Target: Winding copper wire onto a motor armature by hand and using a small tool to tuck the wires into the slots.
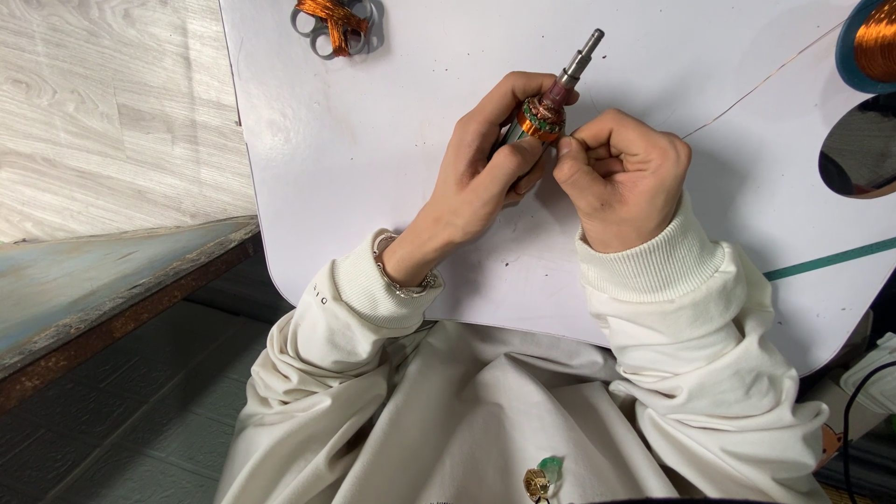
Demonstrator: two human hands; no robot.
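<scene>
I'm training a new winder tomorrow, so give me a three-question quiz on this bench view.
1. Which hand grips the motor rotor around its body?
2. True or false: the thin copper wire runs from the right hand toward the copper wire spool at the table's far right.
3. Where does the small wound coil piece lie? A) beside the spool B) at the table's top edge, left of the hands C) in the person's lap

Key:
1. The left hand.
2. True.
3. B.
</scene>
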